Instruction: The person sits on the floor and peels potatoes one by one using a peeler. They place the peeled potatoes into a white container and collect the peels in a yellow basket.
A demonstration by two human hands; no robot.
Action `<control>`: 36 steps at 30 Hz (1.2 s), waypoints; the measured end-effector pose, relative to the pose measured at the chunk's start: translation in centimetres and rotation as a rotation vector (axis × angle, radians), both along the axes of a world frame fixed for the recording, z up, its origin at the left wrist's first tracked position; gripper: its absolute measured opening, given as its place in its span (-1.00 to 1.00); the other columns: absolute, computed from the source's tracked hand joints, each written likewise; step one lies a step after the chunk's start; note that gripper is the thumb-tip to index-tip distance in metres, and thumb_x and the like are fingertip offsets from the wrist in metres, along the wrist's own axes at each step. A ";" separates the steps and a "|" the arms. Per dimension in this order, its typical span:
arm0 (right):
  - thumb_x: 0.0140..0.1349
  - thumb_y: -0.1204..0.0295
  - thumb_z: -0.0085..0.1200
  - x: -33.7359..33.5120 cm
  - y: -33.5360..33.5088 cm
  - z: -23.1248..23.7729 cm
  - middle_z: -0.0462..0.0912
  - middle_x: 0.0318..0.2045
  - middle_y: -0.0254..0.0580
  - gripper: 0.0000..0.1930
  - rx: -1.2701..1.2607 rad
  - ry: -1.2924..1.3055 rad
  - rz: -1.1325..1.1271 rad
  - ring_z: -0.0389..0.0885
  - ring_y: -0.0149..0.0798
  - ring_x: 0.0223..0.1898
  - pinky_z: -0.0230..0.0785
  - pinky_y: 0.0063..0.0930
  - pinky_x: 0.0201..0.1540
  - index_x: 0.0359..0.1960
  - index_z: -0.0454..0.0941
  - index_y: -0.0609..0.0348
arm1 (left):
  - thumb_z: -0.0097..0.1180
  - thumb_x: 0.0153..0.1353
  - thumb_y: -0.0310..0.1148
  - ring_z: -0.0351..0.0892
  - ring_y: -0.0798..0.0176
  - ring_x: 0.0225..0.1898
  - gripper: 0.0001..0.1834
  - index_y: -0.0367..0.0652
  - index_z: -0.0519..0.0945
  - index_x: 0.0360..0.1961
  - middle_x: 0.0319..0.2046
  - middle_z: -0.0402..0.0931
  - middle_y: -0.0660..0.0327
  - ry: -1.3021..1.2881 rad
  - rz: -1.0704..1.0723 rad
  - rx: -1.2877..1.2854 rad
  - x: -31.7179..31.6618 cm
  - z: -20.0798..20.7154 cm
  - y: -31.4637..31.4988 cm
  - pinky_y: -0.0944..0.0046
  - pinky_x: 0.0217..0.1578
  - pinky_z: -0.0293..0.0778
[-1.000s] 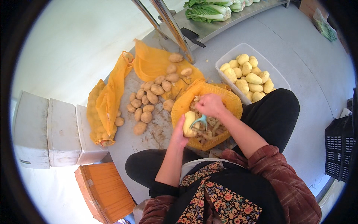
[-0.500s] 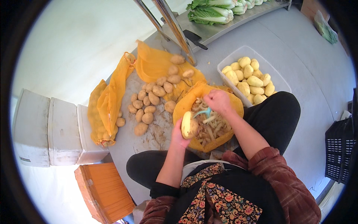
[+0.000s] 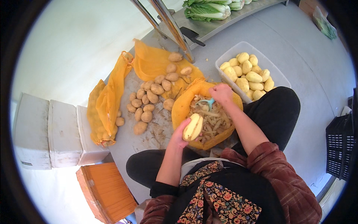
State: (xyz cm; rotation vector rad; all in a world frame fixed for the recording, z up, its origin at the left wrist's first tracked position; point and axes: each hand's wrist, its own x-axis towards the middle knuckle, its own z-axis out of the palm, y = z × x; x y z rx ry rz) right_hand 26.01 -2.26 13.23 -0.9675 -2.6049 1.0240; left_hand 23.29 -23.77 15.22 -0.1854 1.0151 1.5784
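A partly peeled potato (image 3: 193,127) rests in my left hand (image 3: 180,135), whose fingers curl round its far and left side. Pale bare strips on it alternate with thin lines of brown skin. My right hand (image 3: 221,93) is closed round the handle of a light blue peeler (image 3: 209,103), its head pointing left, a short way above and apart from the potato. Beneath both hands sits an orange mesh sack (image 3: 178,108) with its rim rolled down, full of potato peelings (image 3: 213,125).
Unpeeled potatoes (image 3: 152,97) lie on the floor to the left, beside flat orange netting (image 3: 147,56) and a filled mesh sack (image 3: 97,127). Peeled potatoes fill a clear plastic tub (image 3: 280,79) at right. Metal legs (image 3: 172,28), white boxes (image 3: 64,130) and a black crate (image 3: 338,149) stand around.
The potato has turned in my left hand, so more peeled surface faces up. My right hand with the peeler has shifted slightly right and away from the potato.
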 end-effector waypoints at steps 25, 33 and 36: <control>-0.07 0.26 -0.10 0.6 -3.4 0.6 0.43 -0.73 -0.15 -0.68 0.076 0.381 0.141 0.42 -0.09 -0.63 0.26 -0.30 -0.56 -0.83 0.44 0.18 | -0.27 0.14 -0.13 0.38 0.17 -0.14 -0.60 -0.13 0.33 -0.08 -0.15 0.38 0.16 -0.035 0.321 -0.059 0.2 -0.8 1.2 0.16 -0.15 0.34; -0.07 0.24 -0.16 -0.1 -2.5 0.6 0.48 -0.68 -0.14 -0.67 -0.129 -0.055 0.086 0.48 -0.14 -0.58 0.33 -0.36 -0.49 -0.81 0.46 0.16 | -0.30 0.13 0.04 0.47 0.17 -0.35 -0.48 -0.16 0.30 -0.07 -0.27 0.42 0.09 0.113 0.088 -0.068 0.7 -0.4 1.0 0.21 -0.44 0.43; -0.06 0.22 -0.20 -0.1 0.0 -0.7 0.50 -0.65 -0.09 -0.66 -0.028 0.005 -0.078 0.49 -0.11 -0.54 0.35 -0.36 -0.43 -0.77 0.48 0.18 | -0.36 0.12 0.09 0.47 0.15 -0.42 -0.44 -0.14 0.30 -0.07 -0.33 0.43 0.05 0.069 -0.056 0.061 0.8 -0.3 0.5 0.24 -0.57 0.40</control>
